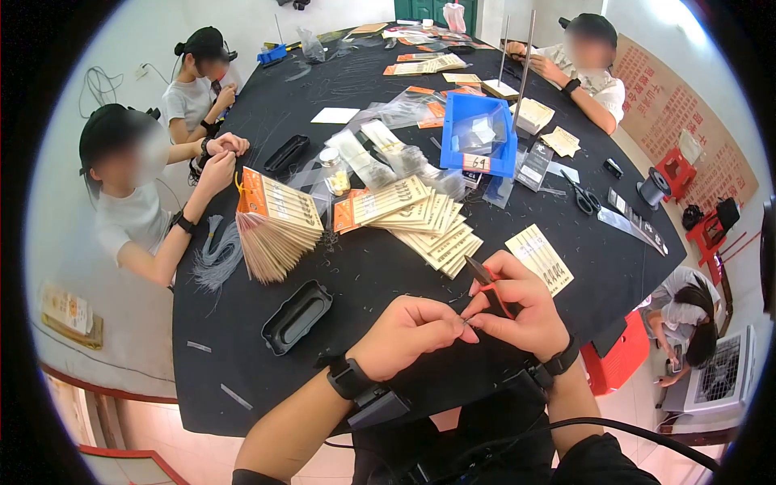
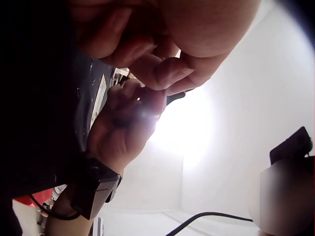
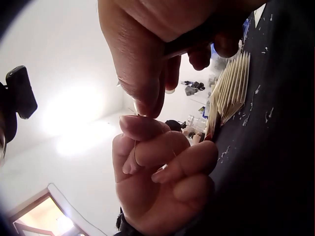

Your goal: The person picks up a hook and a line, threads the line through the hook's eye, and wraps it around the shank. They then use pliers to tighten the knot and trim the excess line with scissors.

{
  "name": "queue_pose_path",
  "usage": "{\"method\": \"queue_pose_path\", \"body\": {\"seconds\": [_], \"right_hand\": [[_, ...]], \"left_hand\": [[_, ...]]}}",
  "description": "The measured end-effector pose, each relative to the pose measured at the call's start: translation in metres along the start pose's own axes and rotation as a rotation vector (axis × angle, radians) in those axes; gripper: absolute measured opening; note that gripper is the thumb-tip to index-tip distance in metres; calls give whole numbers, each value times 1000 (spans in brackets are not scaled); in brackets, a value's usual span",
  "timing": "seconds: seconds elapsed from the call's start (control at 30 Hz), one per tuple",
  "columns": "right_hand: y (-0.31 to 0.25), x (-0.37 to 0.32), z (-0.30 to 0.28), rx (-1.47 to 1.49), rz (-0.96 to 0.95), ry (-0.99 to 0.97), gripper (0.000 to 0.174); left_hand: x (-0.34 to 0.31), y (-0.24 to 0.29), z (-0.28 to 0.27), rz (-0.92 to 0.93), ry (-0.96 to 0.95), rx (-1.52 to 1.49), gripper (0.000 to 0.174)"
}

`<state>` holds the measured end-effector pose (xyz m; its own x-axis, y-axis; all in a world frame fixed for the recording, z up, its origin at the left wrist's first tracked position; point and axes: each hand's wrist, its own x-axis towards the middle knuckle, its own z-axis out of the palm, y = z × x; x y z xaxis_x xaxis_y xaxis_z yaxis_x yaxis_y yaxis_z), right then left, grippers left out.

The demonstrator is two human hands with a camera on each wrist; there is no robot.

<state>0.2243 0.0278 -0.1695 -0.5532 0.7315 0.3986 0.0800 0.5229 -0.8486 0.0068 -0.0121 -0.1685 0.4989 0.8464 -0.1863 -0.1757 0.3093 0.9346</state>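
My left hand [image 1: 404, 333] pinches a thin line [image 3: 135, 150] between thumb and forefinger; the line runs down across its curled fingers in the right wrist view. My right hand [image 1: 521, 311] meets it fingertip to fingertip, thumb and forefinger closed at the same spot. A tiny dark piece sits between the fingertips; I cannot tell its kind. The right hand also holds a pair of red-handled pliers [image 1: 499, 297] in its fingers, dark jaws pointing up and away. Just beyond that hand lies a printed card [image 1: 538, 257] with small dark hooks on it.
A fanned stack of cards [image 1: 428, 222] and a bundle of cards [image 1: 275, 222] stand ahead. A black tray [image 1: 297, 317] lies left, grey line [image 1: 217, 255] beyond it. Scissors [image 1: 584, 194] and a blue bin [image 1: 505, 153] are farther right. Several people sit or bend around the table.
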Motion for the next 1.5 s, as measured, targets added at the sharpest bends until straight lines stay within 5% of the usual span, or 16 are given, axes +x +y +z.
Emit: {"method": "queue_pose_path", "body": {"seconds": [0.47, 0.83, 1.0, 1.5], "right_hand": [[-1, -1, -1, 32, 4, -8, 16], [4, -4, -2, 182, 118, 140, 25], [2, 1, 2, -144, 6, 37, 29], [-1, 1, 3, -153, 51, -43, 24]], "left_hand": [[-1, -1, 0, 20, -22, 11, 21], [2, 1, -14, 196, 223, 32, 16], [2, 5, -18, 280, 343, 130, 17], [0, 2, -15, 390, 395, 368, 14]]}}
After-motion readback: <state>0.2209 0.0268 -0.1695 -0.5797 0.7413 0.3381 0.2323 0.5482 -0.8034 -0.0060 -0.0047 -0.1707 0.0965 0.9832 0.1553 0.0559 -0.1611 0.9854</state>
